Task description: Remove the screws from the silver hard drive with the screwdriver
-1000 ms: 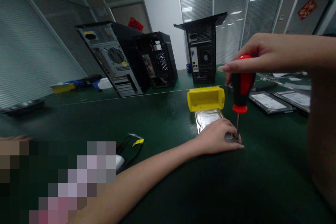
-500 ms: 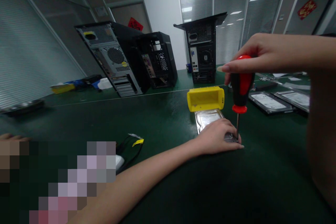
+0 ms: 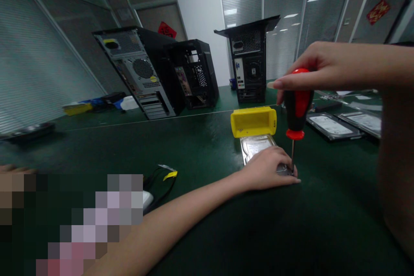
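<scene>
A silver hard drive (image 3: pixel 257 145) lies flat on the green table (image 3: pixel 200 146). My left hand (image 3: pixel 267 168) rests on its near end, fingers pressed down flat to steady it. My right hand (image 3: pixel 318 65) is closed round the top of a red and black screwdriver (image 3: pixel 296 105), which stands upright. The tip of its shaft meets the drive's near right corner, right beside my left fingertips.
A yellow plastic bin (image 3: pixel 254 120) stands just behind the drive. Two more hard drives (image 3: pixel 330 126) lie at the right. Three open black computer cases (image 3: pixel 142 71) stand at the back. Black cables with a yellow tag (image 3: pixel 164 177) lie at the near left.
</scene>
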A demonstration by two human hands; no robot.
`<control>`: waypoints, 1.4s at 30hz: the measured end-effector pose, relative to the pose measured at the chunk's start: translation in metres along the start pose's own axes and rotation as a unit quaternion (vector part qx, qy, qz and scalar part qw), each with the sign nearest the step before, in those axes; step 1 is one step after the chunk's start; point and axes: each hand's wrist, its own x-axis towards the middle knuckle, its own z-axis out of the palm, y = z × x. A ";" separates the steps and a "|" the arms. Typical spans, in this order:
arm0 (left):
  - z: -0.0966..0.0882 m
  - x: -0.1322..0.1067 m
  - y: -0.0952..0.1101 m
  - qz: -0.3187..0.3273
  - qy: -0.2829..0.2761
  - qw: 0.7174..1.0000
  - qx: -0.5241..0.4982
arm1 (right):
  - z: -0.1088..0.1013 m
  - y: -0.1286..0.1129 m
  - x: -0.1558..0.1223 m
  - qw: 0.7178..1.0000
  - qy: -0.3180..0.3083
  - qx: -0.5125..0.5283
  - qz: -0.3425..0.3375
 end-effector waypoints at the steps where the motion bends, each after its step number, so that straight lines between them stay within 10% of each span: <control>1: 0.000 0.000 0.000 -0.003 -0.002 1.000 -0.003 | 0.000 0.000 0.000 1.000 -0.001 0.001 0.000; 42: 0.000 0.000 0.000 -0.001 0.004 1.000 0.002 | 0.001 -0.004 -0.001 1.000 -0.014 0.001 0.022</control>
